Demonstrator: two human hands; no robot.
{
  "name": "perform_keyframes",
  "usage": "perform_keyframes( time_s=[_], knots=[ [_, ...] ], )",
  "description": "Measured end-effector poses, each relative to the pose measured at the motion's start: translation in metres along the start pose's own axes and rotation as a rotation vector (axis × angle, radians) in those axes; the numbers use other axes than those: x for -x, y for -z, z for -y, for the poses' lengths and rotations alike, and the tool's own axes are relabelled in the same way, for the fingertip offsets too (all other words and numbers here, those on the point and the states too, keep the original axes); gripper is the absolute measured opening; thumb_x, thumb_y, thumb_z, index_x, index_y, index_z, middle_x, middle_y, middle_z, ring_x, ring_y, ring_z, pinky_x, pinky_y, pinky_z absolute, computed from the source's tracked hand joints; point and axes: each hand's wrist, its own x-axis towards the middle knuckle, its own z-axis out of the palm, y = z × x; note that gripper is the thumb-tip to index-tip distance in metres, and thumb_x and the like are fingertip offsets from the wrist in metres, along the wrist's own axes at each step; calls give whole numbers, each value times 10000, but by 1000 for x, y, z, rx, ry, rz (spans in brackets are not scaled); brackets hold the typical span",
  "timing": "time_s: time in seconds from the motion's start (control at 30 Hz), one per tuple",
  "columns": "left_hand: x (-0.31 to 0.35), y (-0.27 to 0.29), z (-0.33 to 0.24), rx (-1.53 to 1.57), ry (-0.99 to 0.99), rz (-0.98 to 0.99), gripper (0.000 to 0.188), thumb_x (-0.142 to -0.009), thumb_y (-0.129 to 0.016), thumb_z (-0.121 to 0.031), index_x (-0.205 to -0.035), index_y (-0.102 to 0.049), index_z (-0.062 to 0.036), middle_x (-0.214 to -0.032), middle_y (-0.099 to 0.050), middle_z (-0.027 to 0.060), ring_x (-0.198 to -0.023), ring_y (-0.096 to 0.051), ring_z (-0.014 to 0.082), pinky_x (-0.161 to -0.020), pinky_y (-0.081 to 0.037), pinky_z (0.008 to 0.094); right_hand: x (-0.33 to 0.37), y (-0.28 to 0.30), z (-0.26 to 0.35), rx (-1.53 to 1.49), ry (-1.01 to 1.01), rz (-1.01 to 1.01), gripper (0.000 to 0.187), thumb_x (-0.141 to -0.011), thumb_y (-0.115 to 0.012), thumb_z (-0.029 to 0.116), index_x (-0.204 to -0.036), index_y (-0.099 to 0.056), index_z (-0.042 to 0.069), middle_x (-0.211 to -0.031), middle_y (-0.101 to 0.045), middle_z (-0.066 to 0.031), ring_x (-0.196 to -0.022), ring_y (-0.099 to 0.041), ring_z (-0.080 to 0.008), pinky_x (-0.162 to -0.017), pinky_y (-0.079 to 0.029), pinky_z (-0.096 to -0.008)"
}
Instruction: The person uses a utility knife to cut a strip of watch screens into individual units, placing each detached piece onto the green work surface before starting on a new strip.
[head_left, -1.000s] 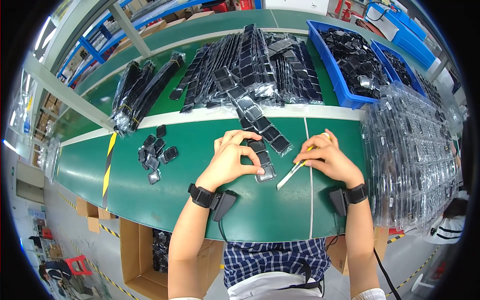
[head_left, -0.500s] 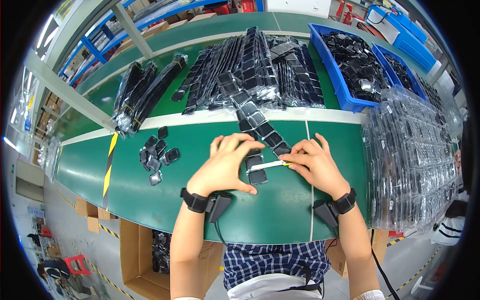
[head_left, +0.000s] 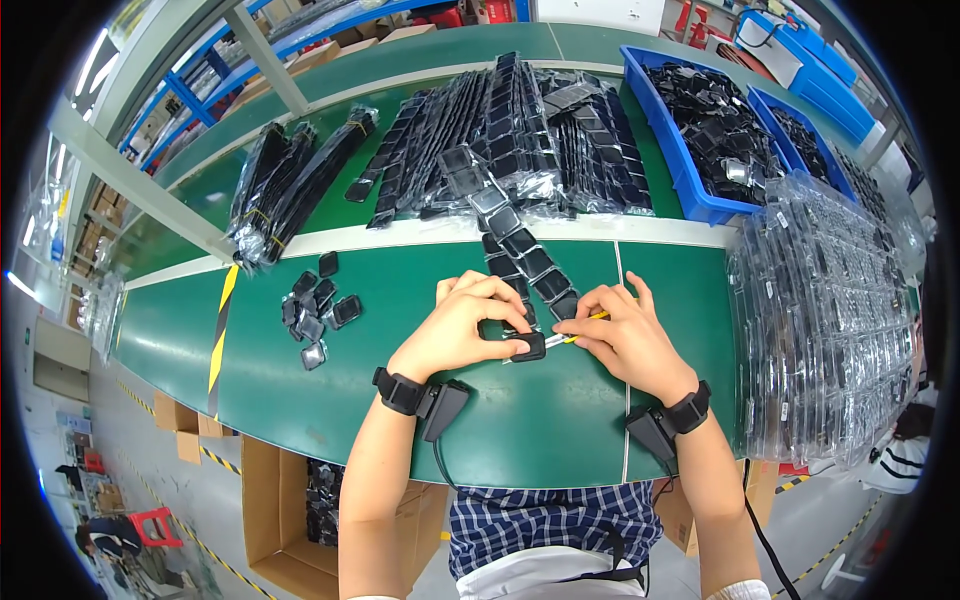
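Note:
My left hand (head_left: 458,328) pinches a small black square piece in a clear pouch (head_left: 527,347) between thumb and fingers. That piece is at the near end of a strip partly covered by my fingers. In my right hand (head_left: 632,340) is a thin yellow-handled cutter knife (head_left: 557,342), its pale blade pointing left against the pinched piece's edge. A long strip of black pouched squares (head_left: 520,242) runs from the shelf edge down to my right fingertips. Left of my left hand lies a loose heap of single black squares (head_left: 312,308).
Stacked strips (head_left: 440,150) and tied bundles (head_left: 300,190) lie on the raised shelf. A blue bin of black pieces (head_left: 690,200) stands at the back right, beside tall clear trays (head_left: 820,330). Below the table's left front is a cardboard box (head_left: 270,500).
My left hand has closed from a spread pose onto the end piece, which is now tilted up. The knife in my right hand has turned, its yellow handle now pointing up and right.

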Motion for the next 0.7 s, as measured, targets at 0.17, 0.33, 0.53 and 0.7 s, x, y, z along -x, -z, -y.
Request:
perform_keyframes(
  time_s=[0.17, 0.33, 0.53, 0.7],
  knots=[
    [-4, -1, 6, 26, 37, -26, 186, -728, -912, -271, -867, -822, -188, -1067, -705, -76, -1119, -577, 162, -1092, -299, 400, -1, -4, 1, -63, -9, 24, 304, -875, -779, 154, -1144, -794, 294, -1026, -548, 39, -1084, -582, -179, -1234, -211, -606],
    [-6, -4, 15, 36, 10, -53, 181, -722, -915, -235, -856, -813, -169, -1032, -716, -60, -1077, -602, 173, -1049, -353, 383, -4, -15, -1, -50, 14, -11, 312, -869, -781, 149, -1141, -793, 302, -1067, -566, 54, -1147, -565, -181, -1243, -178, -615],
    [-7, -1, 19, 37, -15, -42, 184, -722, -917, -213, -856, -806, -153, -1023, -715, -47, -1056, -613, 188, -1037, -376, 372, -10, -19, -3, -22, 38, -44, 309, -856, -785, 165, -1132, -791, 303, -1097, -585, 69, -1183, -550, -189, -1248, -130, -640],
    [-5, -3, 16, 5, -8, -61, 189, -722, -917, -215, -857, -803, -147, -1010, -714, -40, -1045, -619, 191, -1036, -382, 372, -4, 1, -9, -48, -4, 80, 287, -843, -788, 172, -1101, -801, 296, -1058, -590, 64, -1166, -555, -172, -1261, -98, -633]
  ],
)
